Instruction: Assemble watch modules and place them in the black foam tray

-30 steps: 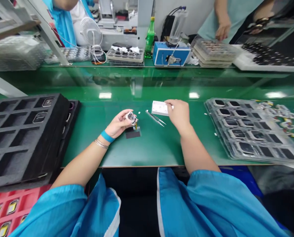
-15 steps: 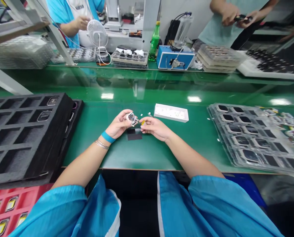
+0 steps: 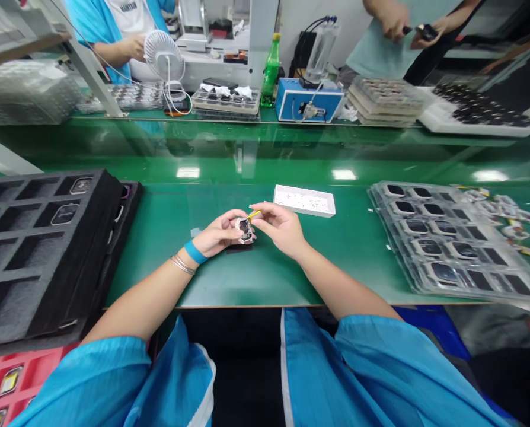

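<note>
My left hand [image 3: 216,236] is closed on an open smartwatch case [image 3: 245,230], which is tilted so its dark inner parts face me. Between the fingertips of my right hand [image 3: 283,230] is a thin yellow strip [image 3: 254,214], lying at the upper edge of the case. Whether the strip is joined to the case, I cannot tell. Below the case, a flat black piece [image 3: 239,249] lies on the green table, partly covered by my left hand and the case.
Beyond my right hand stands a shallow white box [image 3: 304,209] with tiny parts. A clear tray [image 3: 418,283] of watch screens lies to the right, with loose parts [image 3: 509,213] beside it. Black foam trays [image 3: 76,267] and a red tray [image 3: 34,363] occupy the left. Two people work across the table.
My left hand has turned the watch case more upright. My right hand has brought the yellow strip up to the case's upper edge. The whole view has shifted slightly.
</note>
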Demonstrator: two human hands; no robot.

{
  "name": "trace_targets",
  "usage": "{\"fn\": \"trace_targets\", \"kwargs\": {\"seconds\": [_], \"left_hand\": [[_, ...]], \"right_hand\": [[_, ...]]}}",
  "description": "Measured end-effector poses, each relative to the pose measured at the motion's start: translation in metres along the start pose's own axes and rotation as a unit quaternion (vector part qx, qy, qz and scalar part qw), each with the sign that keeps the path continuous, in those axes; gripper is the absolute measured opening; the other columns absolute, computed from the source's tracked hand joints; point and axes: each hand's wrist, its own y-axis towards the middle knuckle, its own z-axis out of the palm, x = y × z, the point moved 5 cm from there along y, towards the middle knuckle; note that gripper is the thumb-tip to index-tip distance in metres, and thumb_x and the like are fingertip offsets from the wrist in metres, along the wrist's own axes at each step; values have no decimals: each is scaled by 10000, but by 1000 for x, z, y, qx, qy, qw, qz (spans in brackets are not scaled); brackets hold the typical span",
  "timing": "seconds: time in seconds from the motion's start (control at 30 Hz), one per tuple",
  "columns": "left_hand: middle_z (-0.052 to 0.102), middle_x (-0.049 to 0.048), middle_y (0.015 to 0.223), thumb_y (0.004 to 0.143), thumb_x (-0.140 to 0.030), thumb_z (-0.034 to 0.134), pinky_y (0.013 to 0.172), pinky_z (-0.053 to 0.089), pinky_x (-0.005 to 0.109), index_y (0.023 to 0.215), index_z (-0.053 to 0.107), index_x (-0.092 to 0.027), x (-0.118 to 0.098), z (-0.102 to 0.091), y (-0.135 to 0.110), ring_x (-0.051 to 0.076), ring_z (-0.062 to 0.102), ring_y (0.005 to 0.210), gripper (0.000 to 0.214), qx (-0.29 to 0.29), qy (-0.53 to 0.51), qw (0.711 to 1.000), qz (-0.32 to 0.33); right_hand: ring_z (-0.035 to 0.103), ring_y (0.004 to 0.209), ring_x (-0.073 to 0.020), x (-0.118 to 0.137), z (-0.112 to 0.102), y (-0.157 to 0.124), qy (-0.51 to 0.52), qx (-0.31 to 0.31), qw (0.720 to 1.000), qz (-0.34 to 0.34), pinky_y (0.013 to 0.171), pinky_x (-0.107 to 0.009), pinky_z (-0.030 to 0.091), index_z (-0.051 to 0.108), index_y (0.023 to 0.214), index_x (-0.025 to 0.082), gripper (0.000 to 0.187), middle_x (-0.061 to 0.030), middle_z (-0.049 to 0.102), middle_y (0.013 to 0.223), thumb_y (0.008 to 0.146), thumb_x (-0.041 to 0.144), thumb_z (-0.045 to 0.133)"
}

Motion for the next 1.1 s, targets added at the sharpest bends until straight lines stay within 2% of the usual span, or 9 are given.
{"fn": "trace_targets", "kwargs": {"seconds": [0.2,0.47,0.67,0.77,0.9,1.03,1.1], "left_hand": [[680,4,817,583,-194,863,768,580,356,1011,615,-187,4,-1,0,169,687,734,496,12,2,999,-30],[679,25,821,590,-227,865,789,588,369,943,610,-165,4,-2,0,186,701,773,440,10,-5,999,-34],[716,55,881,629,-197,837,713,606,292,989,621,-166,5,-3,0,214,725,848,421,5,8,999,-50],[728,63,897,651,-155,807,685,607,260,1032,640,-162,5,-2,1,206,730,838,416,-13,16,998,-53],[729,63,838,677,-157,780,651,604,268,999,645,-137,8,-3,4,188,725,752,349,-65,42,996,-42],[711,47,755,671,-163,780,615,593,265,888,634,-125,11,-5,6,177,715,691,264,-111,65,991,-44],[706,51,733,674,-162,766,585,581,252,854,640,-122,10,-6,6,185,715,681,224,-126,67,989,-50]], "right_hand": [[677,842,-176,1,2,-3,-95,5,995,-38,869,-377,556,692,1067,251,302,-37,716,933,840,449,678],[673,866,-177,-4,3,-1,-99,2,995,-31,864,-368,553,689,1081,253,284,-38,720,962,854,420,658],[667,846,-176,-3,1,-1,-143,-1,988,-52,867,-373,537,686,1089,261,247,-33,718,938,878,375,630],[659,839,-177,-2,1,-1,-185,0,979,-81,901,-390,514,687,1085,256,222,-31,717,919,881,318,626],[652,860,-183,-5,4,-1,-233,15,968,-88,943,-408,489,690,1079,252,214,-26,718,891,883,280,610],[657,867,-181,-14,6,1,-216,16,974,-58,892,-379,520,675,1105,244,246,-36,717,940,872,290,612],[661,891,-178,-23,6,4,-175,16,984,-21,839,-345,543,629,1185,248,332,-47,710,1019,865,337,621]]}}
